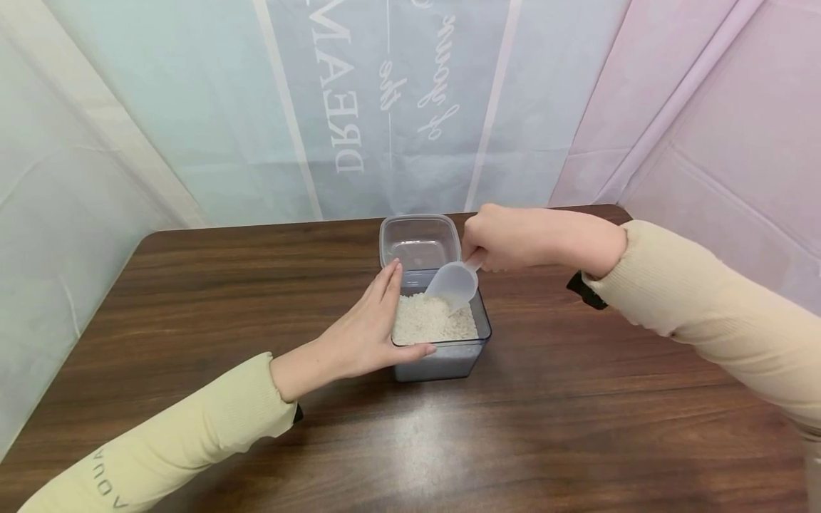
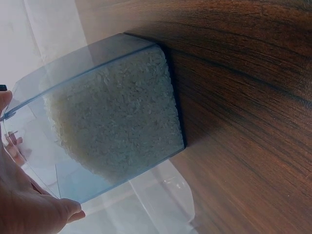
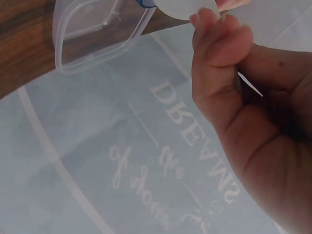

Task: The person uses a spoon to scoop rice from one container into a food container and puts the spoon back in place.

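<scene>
A grey see-through box [image 1: 442,362] stands on the table, filled with white rice [image 1: 426,319]. My left hand [image 1: 365,331] holds it from the left side, thumb along the front rim and the other fingers toward the back corner. In the left wrist view the rice [image 2: 122,117] shows through the box wall. My right hand [image 1: 507,235] grips the handle of a whitish translucent scoop [image 1: 454,281]. The scoop's bowl is tilted, its lower edge at the rice inside the box. The right wrist view shows the curled fingers of that hand [image 3: 234,97] and only part of the scoop.
Directly behind the box is a clear plastic tub [image 1: 420,246], close to the table's far edge. The dark wood table [image 1: 256,306] extends to both sides. A printed cloth [image 1: 398,107] with lettering hangs behind it.
</scene>
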`<state>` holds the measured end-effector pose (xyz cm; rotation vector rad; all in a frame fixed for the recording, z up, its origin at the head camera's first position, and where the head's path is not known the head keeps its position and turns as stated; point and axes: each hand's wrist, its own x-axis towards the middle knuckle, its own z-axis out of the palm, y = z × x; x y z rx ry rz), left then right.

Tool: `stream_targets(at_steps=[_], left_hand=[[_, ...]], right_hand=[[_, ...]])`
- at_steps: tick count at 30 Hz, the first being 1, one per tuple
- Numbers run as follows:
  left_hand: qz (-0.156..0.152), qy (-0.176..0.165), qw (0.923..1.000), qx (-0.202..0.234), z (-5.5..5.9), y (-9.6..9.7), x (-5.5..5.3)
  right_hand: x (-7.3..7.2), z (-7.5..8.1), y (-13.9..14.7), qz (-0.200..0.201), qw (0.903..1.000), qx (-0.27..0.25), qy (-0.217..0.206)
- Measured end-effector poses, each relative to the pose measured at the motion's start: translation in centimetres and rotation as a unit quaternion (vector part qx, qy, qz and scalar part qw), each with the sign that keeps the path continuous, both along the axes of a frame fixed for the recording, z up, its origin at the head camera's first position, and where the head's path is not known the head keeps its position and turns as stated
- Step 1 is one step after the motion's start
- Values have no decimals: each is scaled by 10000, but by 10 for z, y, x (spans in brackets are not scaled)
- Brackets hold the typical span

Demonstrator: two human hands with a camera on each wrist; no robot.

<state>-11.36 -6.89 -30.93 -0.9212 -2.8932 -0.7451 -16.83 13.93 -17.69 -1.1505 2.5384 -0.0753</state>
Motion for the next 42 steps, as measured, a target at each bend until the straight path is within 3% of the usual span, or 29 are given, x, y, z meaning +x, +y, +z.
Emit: stream_targets(at_steps=[5, 9, 24, 42], left_hand=[[-26, 54, 10000, 40, 0, 0, 0], [-39, 40, 10000, 59, 0, 1, 0], [-21, 113, 9999, 12, -1, 1, 0], [-20, 55, 10000, 49, -1, 1, 0]], right_hand=[[-4, -2, 2, -447, 9973, 12, -580], [-6, -2, 6, -501, 9954, -82, -819], [-11, -5, 10, -161, 9958, -279, -855], [-12, -13, 13, -241, 9930, -359, -1101]])
